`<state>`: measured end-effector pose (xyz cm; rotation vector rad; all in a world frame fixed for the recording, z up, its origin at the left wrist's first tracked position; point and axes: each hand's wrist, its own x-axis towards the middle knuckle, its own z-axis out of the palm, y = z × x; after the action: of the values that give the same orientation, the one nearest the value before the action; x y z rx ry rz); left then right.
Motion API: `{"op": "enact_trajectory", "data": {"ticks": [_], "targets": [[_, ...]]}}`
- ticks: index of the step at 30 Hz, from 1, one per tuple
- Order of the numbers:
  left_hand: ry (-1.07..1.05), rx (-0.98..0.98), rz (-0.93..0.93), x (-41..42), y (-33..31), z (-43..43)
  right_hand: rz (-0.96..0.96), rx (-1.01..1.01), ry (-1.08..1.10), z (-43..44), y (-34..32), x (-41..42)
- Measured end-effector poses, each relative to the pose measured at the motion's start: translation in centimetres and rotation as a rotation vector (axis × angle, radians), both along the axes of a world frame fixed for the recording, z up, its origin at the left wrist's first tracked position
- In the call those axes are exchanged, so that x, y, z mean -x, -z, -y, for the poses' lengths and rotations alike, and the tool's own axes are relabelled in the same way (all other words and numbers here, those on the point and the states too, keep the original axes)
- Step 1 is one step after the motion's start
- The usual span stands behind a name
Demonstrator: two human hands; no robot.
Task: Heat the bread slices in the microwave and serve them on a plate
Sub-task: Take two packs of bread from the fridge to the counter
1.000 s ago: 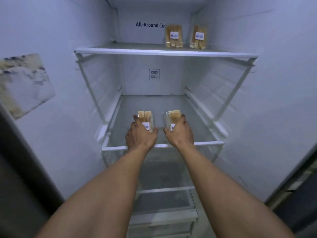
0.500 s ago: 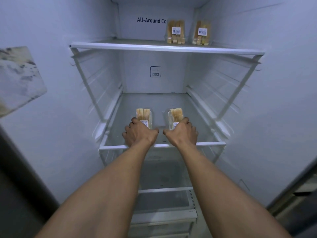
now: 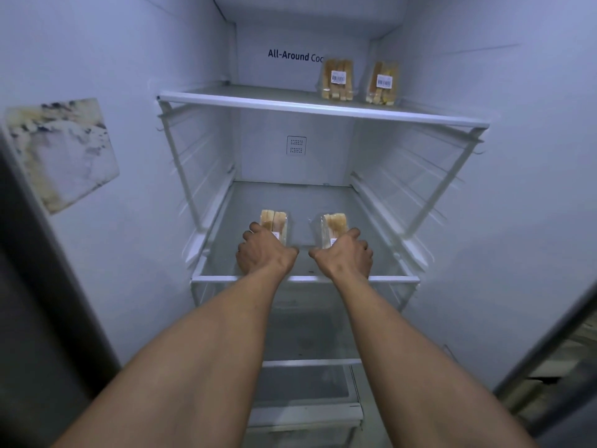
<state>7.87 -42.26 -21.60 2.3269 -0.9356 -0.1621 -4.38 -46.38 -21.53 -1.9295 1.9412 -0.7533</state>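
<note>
Two sets of curled fingers gripped clear packs of bread slices: the left fingers [image 3: 253, 229] wrapped over the near end of the left pack [image 3: 274, 219], the right fingers [image 3: 353, 233] over the near end of the right pack [image 3: 334, 223]. The left hand [image 3: 263, 253] and right hand [image 3: 344, 255] sat side by side, apart, just behind the front rim of the middle shelf [image 3: 303, 279]. Both packs were over that shelf's front half; whether they rested on it could not be told. Above the middle shelf, toward its back right, a spare pack [image 3: 337, 79] and a second spare pack [image 3: 382, 83] stood upright on the upper shelf [image 3: 323, 108]
</note>
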Motion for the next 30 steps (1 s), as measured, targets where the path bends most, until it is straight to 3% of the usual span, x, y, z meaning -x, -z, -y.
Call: {"op": "enact_trajectory", "data": {"ticks": [13, 30], "targets": [[-0.060, 0.083, 0.017, 2.3, -5.5, -9.0, 0.042, 0.052, 0.002, -7.6, -6.2, 2.0], [-0.044, 0.158, 0.052, 9.0, -11.9, -28.7, 0.068, 0.121, 0.011, -28.2, -13.6, 7.9]]}}
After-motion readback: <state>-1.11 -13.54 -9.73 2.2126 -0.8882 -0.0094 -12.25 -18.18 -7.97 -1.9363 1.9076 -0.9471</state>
